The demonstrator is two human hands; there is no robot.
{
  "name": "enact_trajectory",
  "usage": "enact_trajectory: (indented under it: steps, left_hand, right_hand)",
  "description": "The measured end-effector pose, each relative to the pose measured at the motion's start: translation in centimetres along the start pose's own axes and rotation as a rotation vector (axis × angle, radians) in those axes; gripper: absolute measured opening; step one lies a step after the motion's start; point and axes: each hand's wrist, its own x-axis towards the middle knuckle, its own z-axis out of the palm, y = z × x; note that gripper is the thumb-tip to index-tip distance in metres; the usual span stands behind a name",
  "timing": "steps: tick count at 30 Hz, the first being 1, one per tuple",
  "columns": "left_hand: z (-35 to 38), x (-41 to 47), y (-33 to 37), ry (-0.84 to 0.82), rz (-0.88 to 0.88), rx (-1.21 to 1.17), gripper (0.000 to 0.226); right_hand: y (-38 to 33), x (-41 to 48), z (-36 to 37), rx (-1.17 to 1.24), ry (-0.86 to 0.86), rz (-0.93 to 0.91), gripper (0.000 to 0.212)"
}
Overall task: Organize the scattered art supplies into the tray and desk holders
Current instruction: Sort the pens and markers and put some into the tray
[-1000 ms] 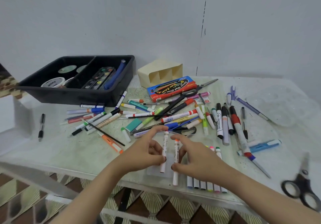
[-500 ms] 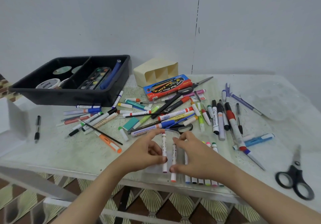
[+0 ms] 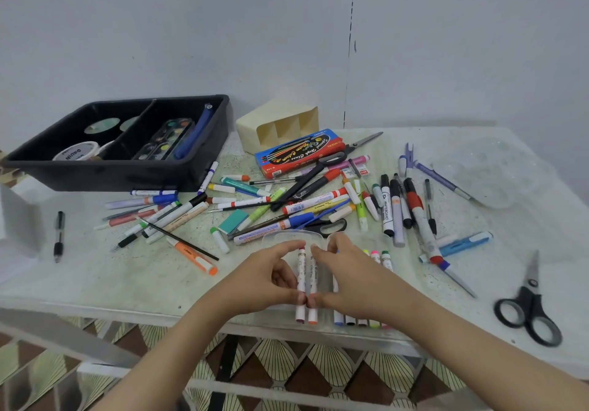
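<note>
At the table's near edge lies a clear plastic marker sleeve (image 3: 293,238) holding a row of small white markers (image 3: 376,259). My left hand (image 3: 264,278) pinches a white marker with a pink end (image 3: 301,270) between thumb and forefinger. My right hand (image 3: 345,278) pinches the one beside it, with an orange end (image 3: 313,278). The two markers lie side by side and touch. Behind them a heap of scattered pens and markers (image 3: 287,206) covers the table. The black divided tray (image 3: 127,171) stands at the back left and the cream desk holder (image 3: 280,127) lies tipped beside it.
The tray holds tape rolls (image 3: 76,151), a paint palette (image 3: 165,139) and a blue pen. A red-blue colour box (image 3: 299,152) lies by the holder. Black scissors (image 3: 529,305) sit at the right front, a black pen (image 3: 59,235) at the far left.
Both hands have brought their two markers together, from a small gap to touching side by side. The thumbs now meet near the markers' lower ends.
</note>
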Motion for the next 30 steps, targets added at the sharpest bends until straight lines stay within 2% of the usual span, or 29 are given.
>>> enact_trajectory:
  steps: [4, 9, 20, 26, 30]
  left_hand:
    - [0.1, -0.1, 0.3, 0.001, 0.001, 0.051, 0.086]
    - [-0.1, -0.3, 0.5, -0.086, 0.016, 0.128, 0.089]
    - [-0.3, 0.1, 1.4, -0.089, -0.102, 0.322, 0.093]
    - [0.1, 0.2, 2.7, -0.131, -0.101, 0.672, 0.094]
    - [-0.1, 0.5, 3.2, -0.153, -0.100, 0.821, 0.091]
  right_hand:
    - [0.3, -0.1, 0.2, 0.004, -0.003, -0.028, 0.082]
    - [0.6, -0.1, 0.0, 0.005, -0.077, -0.040, 0.093]
    - [0.5, 0.0, -0.3, 0.001, -0.129, -0.025, 0.100]
    - [0.2, 0.0, -0.3, -0.032, -0.117, -0.025, 0.099]
    - [-0.3, -0.1, -0.4, -0.078, -0.116, -0.017, 0.098]
